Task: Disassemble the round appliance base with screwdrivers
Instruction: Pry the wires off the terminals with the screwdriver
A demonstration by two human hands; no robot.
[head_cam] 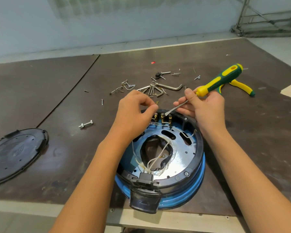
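While the round appliance base (180,158) lies open at the counter's (65,106) front edge, the right hand (207,108) grips a green-and-yellow screwdriver (217,81), blade tip at the brass terminals (162,117) on the far rim. The left hand's (134,111) fingertips close together beside them; whether they pinch anything cannot be told. A black cover (15,153) lies near the left edge.

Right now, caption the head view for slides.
Right hand holds a screwdriver to terminals on the round base; left hand curls alongside.

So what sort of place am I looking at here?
Probably a repair workshop bench: a scuffed worktable, loose screws and hex keys scattered on it, and an opened appliance base being worked with a screwdriver.
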